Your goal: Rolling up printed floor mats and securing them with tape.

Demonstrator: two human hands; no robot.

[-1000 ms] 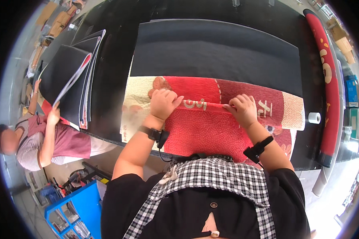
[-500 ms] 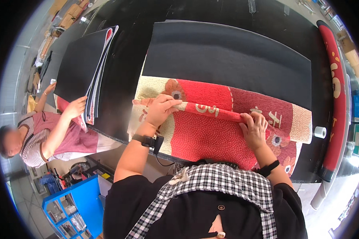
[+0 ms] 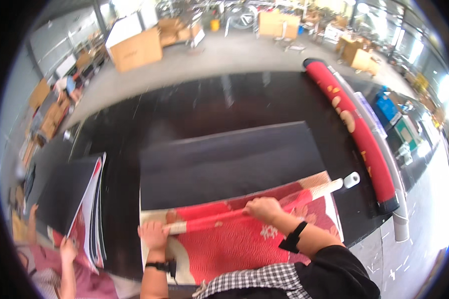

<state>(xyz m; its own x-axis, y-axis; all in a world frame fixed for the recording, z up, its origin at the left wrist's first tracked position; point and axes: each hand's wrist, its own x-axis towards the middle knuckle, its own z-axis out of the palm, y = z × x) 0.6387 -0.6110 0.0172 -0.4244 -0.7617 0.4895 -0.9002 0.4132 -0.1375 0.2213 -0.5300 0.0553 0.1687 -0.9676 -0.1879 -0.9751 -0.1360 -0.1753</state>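
A red, cream and maroon patterned mat (image 3: 229,249) lies in front of me. Across it runs a narrow raised roll (image 3: 204,222) of the same patterned material. My left hand (image 3: 153,234) is closed on this mat at the roll's left end, by the mat's left edge. Farther right, my right hand (image 3: 264,208) wraps over the roll with bent fingers. Its fingertips are blurred and partly hidden. Beyond the roll, a smooth black sheet (image 3: 234,167) covers the far part of the pattern. The roll's pale right end reaches past my right hand.
Everything lies on a black table (image 3: 194,109). To the right are a white tape roll (image 3: 352,179) and a long rolled red mat (image 3: 349,119). At the left, a co-worker's hand (image 3: 69,249) holds the edge of stacked black-backed mats (image 3: 96,214). Cardboard boxes (image 3: 137,50) stand beyond.
The view has tilted up, showing more room beyond the table. My left hand has moved out to the mat's left edge. The roll now extends well right of my right hand.
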